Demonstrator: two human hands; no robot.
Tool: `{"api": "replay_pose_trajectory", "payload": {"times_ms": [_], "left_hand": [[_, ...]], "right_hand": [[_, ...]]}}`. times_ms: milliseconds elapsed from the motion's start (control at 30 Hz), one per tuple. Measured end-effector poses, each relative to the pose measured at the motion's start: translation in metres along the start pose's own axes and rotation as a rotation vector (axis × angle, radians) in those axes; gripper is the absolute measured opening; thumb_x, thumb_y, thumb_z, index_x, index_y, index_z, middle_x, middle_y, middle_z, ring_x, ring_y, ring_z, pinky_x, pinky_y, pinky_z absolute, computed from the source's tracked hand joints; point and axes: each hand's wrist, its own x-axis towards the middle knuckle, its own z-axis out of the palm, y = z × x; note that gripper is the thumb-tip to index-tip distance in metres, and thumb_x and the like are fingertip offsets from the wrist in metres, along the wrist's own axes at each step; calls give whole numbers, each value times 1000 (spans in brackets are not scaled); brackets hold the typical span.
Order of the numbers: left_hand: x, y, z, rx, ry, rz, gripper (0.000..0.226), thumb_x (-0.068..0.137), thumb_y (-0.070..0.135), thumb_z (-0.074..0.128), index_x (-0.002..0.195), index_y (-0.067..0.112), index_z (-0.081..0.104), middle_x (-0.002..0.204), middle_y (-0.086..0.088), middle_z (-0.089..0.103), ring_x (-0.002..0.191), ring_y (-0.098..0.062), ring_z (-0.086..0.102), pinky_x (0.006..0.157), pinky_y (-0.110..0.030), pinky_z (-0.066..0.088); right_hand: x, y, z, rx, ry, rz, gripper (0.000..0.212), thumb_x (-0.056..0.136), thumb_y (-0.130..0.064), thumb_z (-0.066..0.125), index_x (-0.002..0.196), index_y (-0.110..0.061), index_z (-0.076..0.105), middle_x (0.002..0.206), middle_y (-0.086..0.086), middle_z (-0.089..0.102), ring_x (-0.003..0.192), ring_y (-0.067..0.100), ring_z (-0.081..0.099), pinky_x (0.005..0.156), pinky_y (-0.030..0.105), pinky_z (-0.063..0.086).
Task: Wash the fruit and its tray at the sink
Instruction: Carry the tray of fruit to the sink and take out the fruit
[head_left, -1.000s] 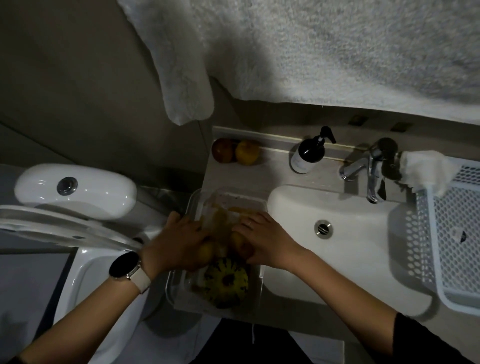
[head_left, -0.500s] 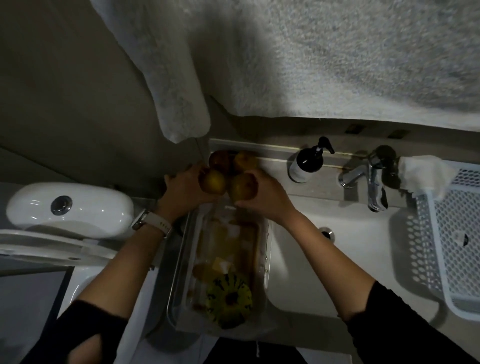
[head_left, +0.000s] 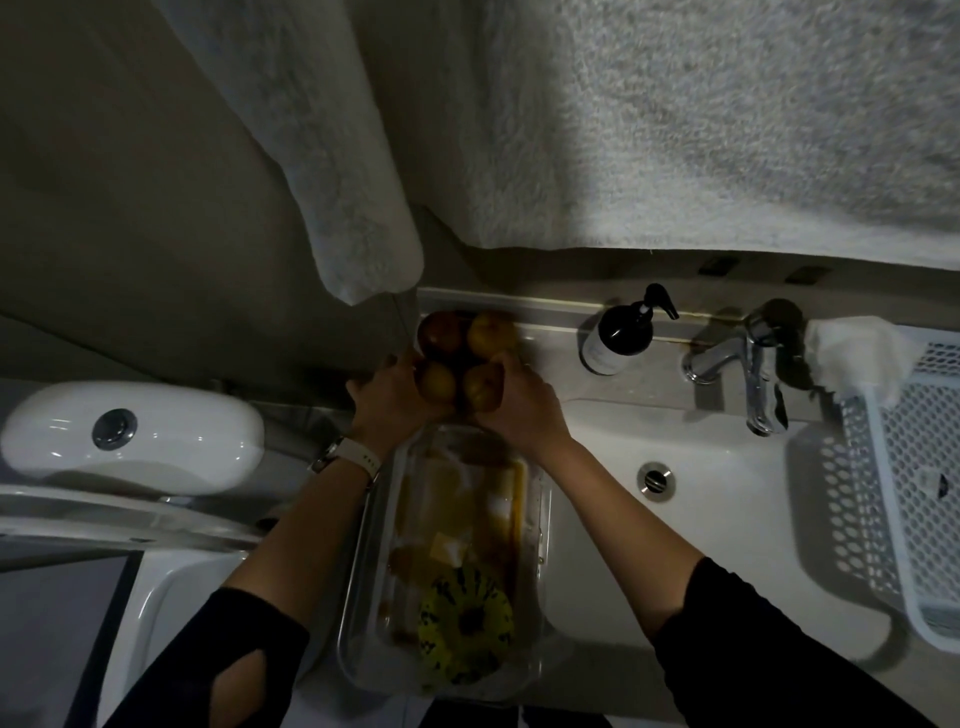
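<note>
A clear plastic tray (head_left: 358, 561) lies on the counter left of the white sink (head_left: 691, 525). In it are a yellow-green striped squash (head_left: 465, 626) near me and some dim yellowish pieces farther in. My left hand (head_left: 387, 397) grips a round yellow fruit (head_left: 438, 382). Beside it, my right hand (head_left: 522, 402) grips another round fruit (head_left: 480, 388). Both hands are past the tray's far end, at the counter's back corner. Two more fruits, a dark red one (head_left: 441, 335) and a yellow one (head_left: 491, 332), sit against the back ledge just beyond them.
A black pump bottle (head_left: 621, 335) stands on the ledge. The chrome tap (head_left: 753, 374) is behind the basin, a white cloth (head_left: 852, 358) beside it. A white mesh basket (head_left: 904, 488) stands at the right. Towels (head_left: 571, 130) hang overhead. A toilet cistern (head_left: 130, 434) is on the left.
Both hands lifted a fruit each out of the tray and carried them away from me to the back corner, beside the two fruits on the ledge.
</note>
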Motion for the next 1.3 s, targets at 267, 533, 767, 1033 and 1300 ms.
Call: {"api": "replay_pose_trajectory", "payload": {"times_ms": [267, 533, 767, 1033, 1300], "left_hand": [[0, -7, 3, -15, -41, -34, 96, 55, 71, 71, 136, 28, 43, 133, -5, 53, 123, -30, 50, 104, -64, 27], [-8, -21, 8, 6, 35, -13, 82, 69, 64, 73, 137, 30, 42, 134, -2, 54, 124, -28, 49, 104, -59, 23], [-49, -6, -15, -116, 231, 130, 69, 71, 63, 62, 123, 17, 59, 116, -5, 59, 105, -28, 58, 93, -49, 42], [-135, -2, -7, -177, -427, 294, 67, 70, 46, 82, 129, 28, 55, 129, 14, 52, 118, -5, 52, 101, -19, 42], [-176, -25, 39, 121, -636, 206, 107, 46, 78, 70, 140, 50, 27, 144, 17, 32, 135, -11, 27, 110, -34, 34]], "right_hand": [[-2, -2, 3, -8, -5, 48, 87, 68, -53, 77, 135, -20, 34, 122, 12, 56, 107, 35, 56, 88, 41, 43], [-11, 3, -6, 28, 21, 62, 86, 70, -52, 77, 138, -25, 32, 133, 7, 52, 117, 31, 54, 96, 46, 47], [-40, 5, -30, 100, 126, -28, 61, 80, -42, 73, 131, -20, 48, 125, 0, 55, 112, 21, 55, 85, 34, 49], [-80, 30, -35, 159, 184, -108, 38, 82, -26, 73, 117, -19, 58, 114, -3, 61, 103, 17, 56, 82, 28, 47], [-48, 59, -63, 243, 442, 65, 30, 83, -22, 72, 99, -26, 48, 97, -5, 57, 89, 18, 56, 66, 29, 42]]}}
